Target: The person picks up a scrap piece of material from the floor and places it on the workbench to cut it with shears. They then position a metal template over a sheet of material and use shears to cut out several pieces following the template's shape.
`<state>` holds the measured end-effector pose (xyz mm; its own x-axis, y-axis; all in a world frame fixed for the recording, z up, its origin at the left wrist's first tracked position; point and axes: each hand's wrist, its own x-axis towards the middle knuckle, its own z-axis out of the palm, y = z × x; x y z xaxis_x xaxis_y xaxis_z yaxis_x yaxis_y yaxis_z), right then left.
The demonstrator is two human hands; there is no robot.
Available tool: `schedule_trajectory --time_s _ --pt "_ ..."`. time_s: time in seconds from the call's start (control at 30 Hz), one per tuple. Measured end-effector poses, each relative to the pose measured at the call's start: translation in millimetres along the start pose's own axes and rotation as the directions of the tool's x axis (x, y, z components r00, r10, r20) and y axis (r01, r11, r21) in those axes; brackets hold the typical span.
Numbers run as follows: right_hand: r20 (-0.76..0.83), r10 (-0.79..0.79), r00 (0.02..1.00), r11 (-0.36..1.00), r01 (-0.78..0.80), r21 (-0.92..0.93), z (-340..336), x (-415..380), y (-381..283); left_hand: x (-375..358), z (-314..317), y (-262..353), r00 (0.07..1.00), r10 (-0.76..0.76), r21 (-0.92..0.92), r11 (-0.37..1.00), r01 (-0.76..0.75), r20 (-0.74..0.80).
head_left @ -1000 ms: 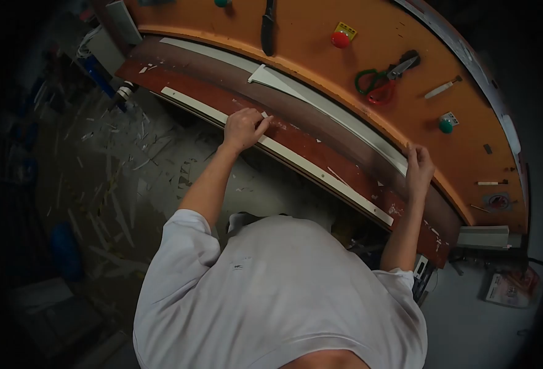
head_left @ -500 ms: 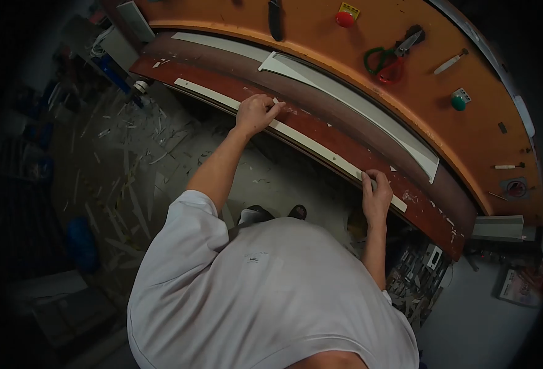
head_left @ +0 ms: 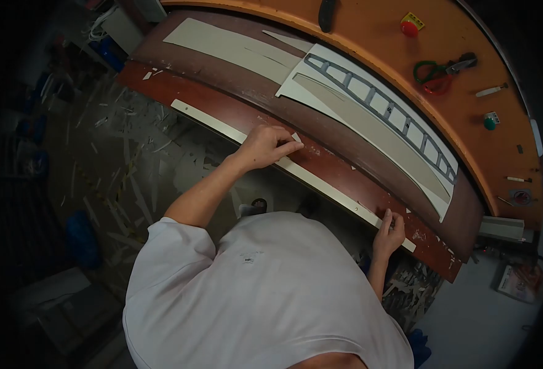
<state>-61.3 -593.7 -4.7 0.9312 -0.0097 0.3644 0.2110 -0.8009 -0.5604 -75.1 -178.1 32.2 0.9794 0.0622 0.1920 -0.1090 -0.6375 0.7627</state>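
Observation:
A long cream strip (head_left: 339, 198) lies along the front edge of the dark red bench. My left hand (head_left: 264, 147) is over its middle part, fingers bent and closed together; a small white scrap (head_left: 296, 139) shows at the fingertips, and what they hold is hidden. Near the strip's right end, my right hand (head_left: 392, 234) has its thumb and bent fingers closed at the strip. Behind both hands, a white panel with a curved edge (head_left: 370, 138) lies on the brown surface, with a grey ladder-like frame (head_left: 379, 106) along its back.
Beige sheets (head_left: 228, 49) lie at the back left. The orange board (head_left: 370, 24) carries scissors (head_left: 443, 72), a black-handled tool (head_left: 327, 15), a red knob (head_left: 409, 28) and a green knob (head_left: 490, 122). Offcuts litter the floor (head_left: 136, 190). A grey metal channel (head_left: 501, 228) is at right.
The view has shifted, so the bench sits lower in the picture, and more of the white panel and its grey frame shows. Both hands keep about the same places on the strip.

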Motion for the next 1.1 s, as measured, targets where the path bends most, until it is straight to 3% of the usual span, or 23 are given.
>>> schedule_trajectory --time_s 0.07,0.13,0.2,0.27,0.33,0.37,0.43,0.53,0.6,0.7,0.77,0.87,0.97,1.1 --pt "-0.054 -0.033 0.998 0.996 0.029 -0.081 7.3 0.7 3.0 29.9 -27.6 -2.2 0.999 0.014 -0.009 1.000 -0.013 0.045" --pt "-0.059 0.026 0.998 0.991 -0.033 -0.130 9.0 0.3 5.4 76.9 -45.4 -18.0 0.996 0.050 -0.029 0.998 -0.052 -0.067" --pt "-0.074 -0.018 0.997 0.984 0.005 -0.176 8.1 -0.8 8.4 131.1 -53.5 -36.3 0.980 0.027 0.012 1.000 -0.025 -0.197" --pt "-0.055 0.001 0.999 0.983 -0.011 -0.185 4.3 3.1 4.6 187.9 -53.6 -63.5 0.980 -0.011 0.108 0.994 0.033 -0.198" --pt "-0.004 0.087 0.996 0.985 -0.087 -0.148 -0.9 5.6 -4.0 233.6 -39.7 -98.2 0.961 0.120 0.307 0.951 -0.039 -0.251" --pt "0.009 0.187 0.982 0.981 -0.186 -0.060 -3.6 10.8 -8.2 260.0 -30.2 -122.6 0.988 0.032 0.279 0.960 0.010 -0.148" --pt "0.068 0.370 0.927 0.920 -0.376 0.116 -10.7 27.8 -21.6 291.1 -19.7 -140.4 0.997 0.006 0.344 0.939 0.020 -0.073" --pt "0.139 0.323 0.936 0.932 -0.340 0.126 2.4 81.2 -64.0 306.4 -11.5 -154.6 0.992 -0.066 0.432 0.902 0.015 0.104" --pt "0.204 0.040 0.978 0.990 -0.066 0.122 35.5 130.5 -101.6 306.0 -11.1 -156.9 0.989 -0.058 0.440 0.898 -0.008 0.137" --pt "0.422 -0.244 0.873 0.961 0.275 -0.013 97.0 208.8 -158.0 304.4 -7.8 -157.6 0.990 -0.085 0.414 0.910 0.030 0.115" --pt "0.412 -0.392 0.823 0.899 0.438 -0.019 142.3 238.9 -174.9 304.9 -7.2 -156.8 0.991 -0.077 0.417 0.909 0.023 0.113" --pt "0.602 -0.352 0.716 0.890 0.456 -0.022 174.6 261.0 -172.8 301.4 -8.2 -155.9 0.992 -0.072 0.424 0.905 0.023 0.099" --pt "0.530 -0.456 0.715 0.874 0.474 0.112 180.6 259.0 -161.0 299.7 -8.3 -160.5 0.995 -0.049 0.417 0.909 0.010 0.082" --pt "0.443 -0.576 0.687 0.802 0.580 0.143 180.3 262.1 -160.3 301.3 -2.6 -160.1 0.997 -0.045 0.441 0.897 0.013 0.063"
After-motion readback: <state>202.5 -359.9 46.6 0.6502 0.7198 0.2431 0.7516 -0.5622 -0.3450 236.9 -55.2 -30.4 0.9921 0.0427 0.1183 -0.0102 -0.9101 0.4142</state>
